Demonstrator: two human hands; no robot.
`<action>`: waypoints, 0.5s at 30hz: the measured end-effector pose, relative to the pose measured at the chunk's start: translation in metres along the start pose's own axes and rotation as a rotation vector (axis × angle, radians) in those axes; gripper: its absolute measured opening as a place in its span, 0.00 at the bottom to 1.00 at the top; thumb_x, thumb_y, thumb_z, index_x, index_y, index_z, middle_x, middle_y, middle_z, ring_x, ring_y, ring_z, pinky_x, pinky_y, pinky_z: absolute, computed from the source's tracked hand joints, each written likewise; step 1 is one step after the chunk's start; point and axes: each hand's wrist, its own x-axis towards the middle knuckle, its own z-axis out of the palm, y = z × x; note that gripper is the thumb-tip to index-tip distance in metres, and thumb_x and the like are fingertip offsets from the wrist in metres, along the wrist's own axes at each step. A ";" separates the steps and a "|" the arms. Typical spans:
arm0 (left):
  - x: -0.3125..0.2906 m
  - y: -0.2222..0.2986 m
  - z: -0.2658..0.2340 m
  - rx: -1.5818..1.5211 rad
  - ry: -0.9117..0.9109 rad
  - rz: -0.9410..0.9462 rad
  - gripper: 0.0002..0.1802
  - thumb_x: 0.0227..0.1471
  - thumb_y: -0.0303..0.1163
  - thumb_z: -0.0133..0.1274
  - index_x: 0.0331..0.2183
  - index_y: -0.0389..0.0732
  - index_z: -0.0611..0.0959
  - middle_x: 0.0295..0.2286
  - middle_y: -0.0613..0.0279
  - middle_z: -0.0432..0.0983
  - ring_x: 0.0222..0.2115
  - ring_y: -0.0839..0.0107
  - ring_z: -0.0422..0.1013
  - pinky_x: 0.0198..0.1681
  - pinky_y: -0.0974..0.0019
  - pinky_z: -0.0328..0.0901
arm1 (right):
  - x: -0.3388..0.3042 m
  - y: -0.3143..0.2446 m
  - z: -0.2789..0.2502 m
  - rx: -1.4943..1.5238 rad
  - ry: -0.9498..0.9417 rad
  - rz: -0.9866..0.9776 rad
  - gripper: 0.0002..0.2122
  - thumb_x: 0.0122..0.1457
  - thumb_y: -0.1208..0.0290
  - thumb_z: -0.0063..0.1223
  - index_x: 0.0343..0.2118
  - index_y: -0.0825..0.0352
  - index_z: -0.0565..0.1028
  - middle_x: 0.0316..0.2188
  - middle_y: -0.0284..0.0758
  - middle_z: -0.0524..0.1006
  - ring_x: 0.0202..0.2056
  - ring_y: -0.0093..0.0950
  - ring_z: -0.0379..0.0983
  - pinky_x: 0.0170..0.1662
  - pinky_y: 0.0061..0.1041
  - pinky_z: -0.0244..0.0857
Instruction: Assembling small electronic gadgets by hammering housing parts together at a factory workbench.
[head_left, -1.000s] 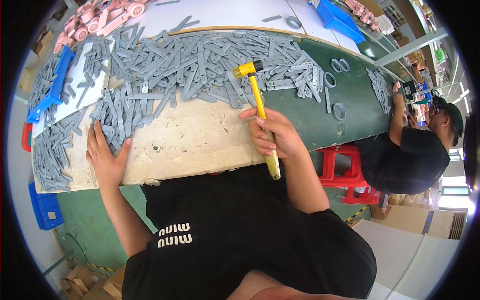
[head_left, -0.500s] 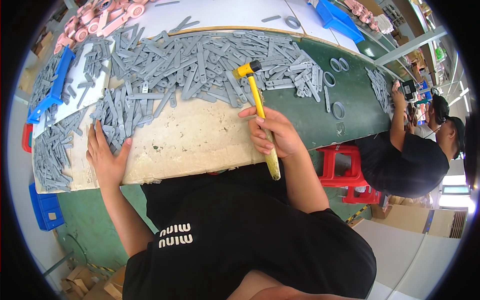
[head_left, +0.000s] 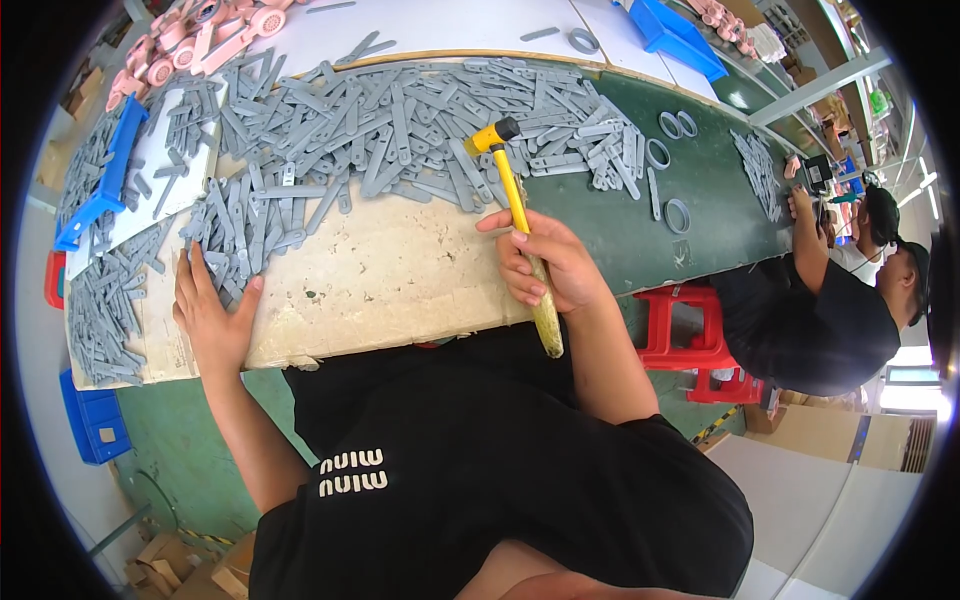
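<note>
Little has moved since the earlier frames: your right hand (head_left: 548, 270) keeps the same grip on the hammer (head_left: 518, 213), and your left hand (head_left: 212, 318) stays flat on the worn board (head_left: 380, 275). At the far right the co-worker (head_left: 815, 300) has leaned a touch further over the bench's end.

Right hand: fingers wrapped tight round the yellow handle, clamped at about mid-length. Hammer lies tilted, head pointing toward the far edge of the bench (head_left: 700, 215), butt end hanging past the near edge. Head rests among the grey plastic strips (head_left: 400, 140); whether it touches them, you cannot tell.

Left hand: open, fingers spread together, palm down at the board's near left corner, fingertips touching the edge of the strip pile. It grips nothing.

Strips cover the far half of the board and spill down its left side. Grey rings (head_left: 668, 160) lie on the green surface, right of the pile. Blue tray (head_left: 100, 180) sits at the left edge; pink parts (head_left: 200, 35) at the far left corner. Red stool (head_left: 685, 320) stands below the near edge, beside your right forearm.
</note>
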 end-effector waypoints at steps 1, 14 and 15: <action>0.000 0.000 0.000 -0.004 0.001 0.002 0.59 0.49 0.58 0.68 0.72 0.45 0.60 0.70 0.45 0.56 0.70 0.46 0.54 0.70 0.39 0.47 | 0.000 0.000 0.000 0.001 0.002 0.002 0.17 0.71 0.72 0.47 0.58 0.76 0.69 0.23 0.29 0.64 0.14 0.19 0.61 0.18 0.21 0.60; 0.000 -0.002 0.000 -0.019 -0.022 0.027 0.63 0.44 0.58 0.71 0.72 0.45 0.59 0.70 0.45 0.55 0.70 0.46 0.53 0.70 0.37 0.47 | -0.001 0.000 0.000 0.014 0.007 -0.010 0.18 0.70 0.72 0.47 0.58 0.77 0.67 0.23 0.29 0.64 0.14 0.19 0.61 0.18 0.21 0.60; 0.000 -0.002 0.000 -0.024 -0.016 0.025 0.63 0.44 0.58 0.70 0.72 0.45 0.59 0.70 0.44 0.55 0.70 0.45 0.53 0.70 0.37 0.46 | -0.001 0.001 -0.001 0.016 0.005 -0.011 0.18 0.70 0.72 0.47 0.59 0.77 0.67 0.23 0.29 0.64 0.14 0.19 0.61 0.18 0.21 0.60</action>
